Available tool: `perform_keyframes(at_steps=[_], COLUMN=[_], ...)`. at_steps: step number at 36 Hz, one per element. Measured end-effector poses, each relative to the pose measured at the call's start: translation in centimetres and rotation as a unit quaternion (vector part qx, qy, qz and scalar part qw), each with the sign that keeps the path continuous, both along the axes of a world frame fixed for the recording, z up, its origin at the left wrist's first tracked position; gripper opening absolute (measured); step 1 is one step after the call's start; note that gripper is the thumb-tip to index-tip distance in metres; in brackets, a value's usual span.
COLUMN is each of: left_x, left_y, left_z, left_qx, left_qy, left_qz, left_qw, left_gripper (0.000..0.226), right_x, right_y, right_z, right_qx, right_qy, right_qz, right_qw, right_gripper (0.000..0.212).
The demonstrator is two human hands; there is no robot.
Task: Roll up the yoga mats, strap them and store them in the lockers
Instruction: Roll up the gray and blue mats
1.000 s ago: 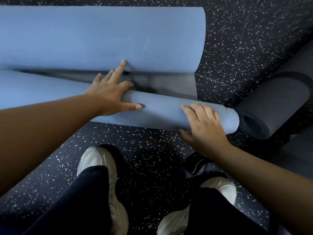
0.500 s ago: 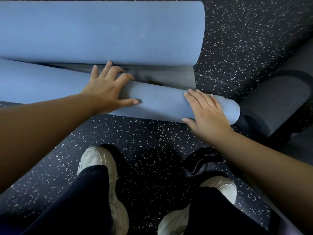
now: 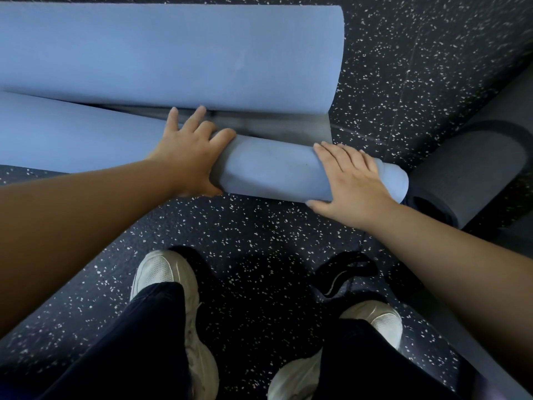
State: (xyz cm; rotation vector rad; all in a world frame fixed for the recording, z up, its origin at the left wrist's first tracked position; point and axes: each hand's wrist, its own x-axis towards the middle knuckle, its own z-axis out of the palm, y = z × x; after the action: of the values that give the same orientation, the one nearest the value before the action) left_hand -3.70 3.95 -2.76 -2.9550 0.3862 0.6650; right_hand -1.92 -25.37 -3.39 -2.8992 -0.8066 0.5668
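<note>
Left hand (image 3: 189, 157) with spread fingers pressing flat on the rolled blue foam yoga mat (image 3: 268, 167) at frame centre, right hand (image 3: 350, 180) laid open near its right end, unrolled blue sheet (image 3: 173, 53) across the top, dark grey rolled mat (image 3: 467, 171) at right, black strap (image 3: 343, 277) on the speckled black rubber floor (image 3: 259, 226) between white sneakers (image 3: 161, 272)

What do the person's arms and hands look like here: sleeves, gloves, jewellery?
Both forearms are bare, with no sleeve in view. The left hand and right hand wear no gloves, and no rings, watch or bracelet show. Fingernails are short and unpainted.
</note>
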Motion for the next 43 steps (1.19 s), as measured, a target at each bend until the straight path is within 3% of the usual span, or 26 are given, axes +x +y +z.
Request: perform_keyframes(at_steps=[9,14,21,26,34,39,43], left_x=[-0.9,-2.8,-6.5,-8.7,-9.4,-7.5,-6.6], left_y=[-0.1,-0.2,-0.4,-0.4,-0.3,0.0,-0.1], left_z=[0.6,0.4,0.1,0.0,0.0,0.1,-0.3], left_qx=[-0.028,-0.042,-0.080,-0.084,-0.092,-0.115,-0.069], left_qy=[-0.042,-0.070,-0.088,-0.067,-0.017,0.034,0.056], left_qz=[-0.028,-0.031,-0.039,-0.039,-0.045,0.061,0.064], left_qw=[0.998,0.996,0.992,0.993,0.995,0.991,0.994], left_gripper=[0.096,0.094,0.093,0.094,0.094,0.087,0.098], right_x=[-1.6,-2.8,-5.6,-7.3,-8.3,-7.7,-7.3], right_y=[-0.4,-0.8,-1.8,-2.3,-2.9,-2.6,-1.9], right_z=[-1.5,-1.4,-1.3,-1.3,-1.3,-1.4,-1.1], right_qx=[-0.006,0.004,0.011,0.014,0.058,0.052,0.056], right_qy=[-0.100,-0.130,-0.103,-0.076,-0.074,-0.060,-0.071], right_qz=[0.014,0.037,0.054,0.062,0.072,0.069,0.045], right_qw=[0.995,0.991,0.993,0.995,0.993,0.994,0.995], right_gripper=[0.120,0.109,0.102,0.108,0.091,0.088,0.091])
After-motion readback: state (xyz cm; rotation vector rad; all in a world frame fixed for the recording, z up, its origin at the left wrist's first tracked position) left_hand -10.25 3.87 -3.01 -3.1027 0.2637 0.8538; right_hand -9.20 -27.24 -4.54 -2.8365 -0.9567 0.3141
